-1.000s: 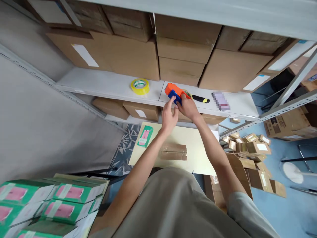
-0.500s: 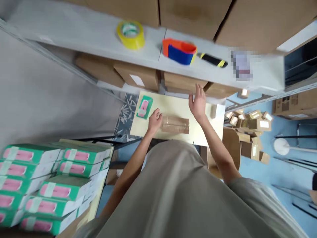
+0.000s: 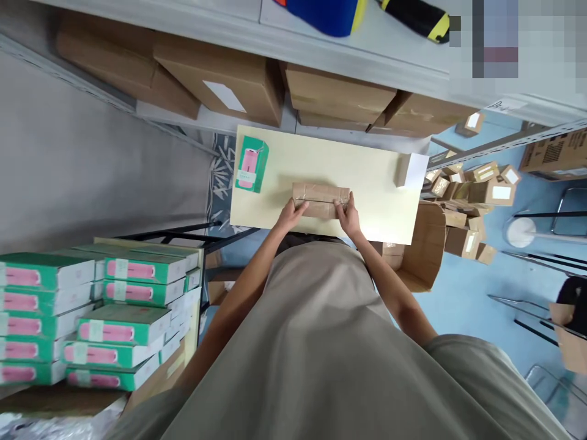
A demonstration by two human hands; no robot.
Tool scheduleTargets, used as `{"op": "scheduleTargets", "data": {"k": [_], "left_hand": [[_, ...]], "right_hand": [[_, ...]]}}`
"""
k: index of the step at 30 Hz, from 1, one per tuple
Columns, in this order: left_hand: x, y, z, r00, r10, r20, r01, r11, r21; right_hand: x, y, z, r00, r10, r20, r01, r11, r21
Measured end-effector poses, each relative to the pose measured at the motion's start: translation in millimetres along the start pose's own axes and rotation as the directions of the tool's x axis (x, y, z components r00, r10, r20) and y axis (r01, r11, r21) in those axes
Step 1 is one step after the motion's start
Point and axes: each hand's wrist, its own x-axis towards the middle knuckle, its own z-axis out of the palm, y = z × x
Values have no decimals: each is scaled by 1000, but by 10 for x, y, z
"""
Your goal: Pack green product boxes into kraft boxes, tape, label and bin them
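A small brown cardboard box (image 3: 318, 194) lies on the pale yellow table (image 3: 330, 162), its lengthwise seam facing up. My left hand (image 3: 292, 215) grips its left end, thumb on top near the seam. At the right end my right hand (image 3: 348, 216) holds the box the same way, thumb on top and fingers round the side. A green box with a pink picture (image 3: 250, 165) rests at the table's left end. Toward the right end stands a small white box (image 3: 411, 170).
Above the table's far side runs a grey shelf (image 3: 220, 36) bearing a blue item (image 3: 328, 13) and a black-and-yellow handle (image 3: 417, 17). Large cartons (image 3: 339, 91) stand beneath it. Stacked green boxes (image 3: 123, 324) are at lower left. An open carton (image 3: 424, 244) and small parcels are at right.
My right hand has come down from near the far cartons onto the small cardboard box. My left hand has closed on its left end. The view has tilted down, away from the shelf.
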Motion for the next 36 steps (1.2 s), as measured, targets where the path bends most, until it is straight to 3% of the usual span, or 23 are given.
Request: {"op": "scheduleTargets", "data": {"k": [4, 8, 11, 13, 16, 19, 23, 27, 32, 36], "left_hand": [[-119, -76, -59, 983, 125, -133, -129, 991, -24], [-273, -80, -130, 918, 285, -277, -284, 958, 44], [-307, -130, -186, 878, 367, -307, -400, 915, -48], [-272, -218, -193, 903, 323, -282, -372, 917, -141], [-161, -390, -165, 972, 144, -185, -182, 961, -207], [-12, -501, -166, 992, 33, -122, -57, 979, -196], [246, -440, -256, 983, 26, -180, -63, 976, -207], [452, -240, -354, 974, 54, -218, -105, 967, -233], [282, -121, -481, 967, 31, -253, -126, 921, -368], [-57, -175, -522, 978, 11, -207, -91, 919, -383]], "right_hand": [[-129, 52, -82, 989, -42, -145, 47, 998, 32], [-338, -152, -237, 972, -99, -214, 118, 990, 80], [-431, -262, -317, 959, -172, -226, 211, 964, 161], [-427, -216, -307, 967, -174, -185, 213, 953, 218], [-319, 4, -220, 988, -149, -48, 156, 955, 252], [-113, 213, -158, 994, -99, 49, 86, 970, 228], [242, 200, -188, 1000, 1, -30, 7, 960, 278], [415, -67, -240, 998, 42, 37, -53, 926, 373], [140, -339, -333, 999, -36, -4, 34, 872, 488], [-98, -322, -310, 999, -28, 16, 15, 851, 524]]}}
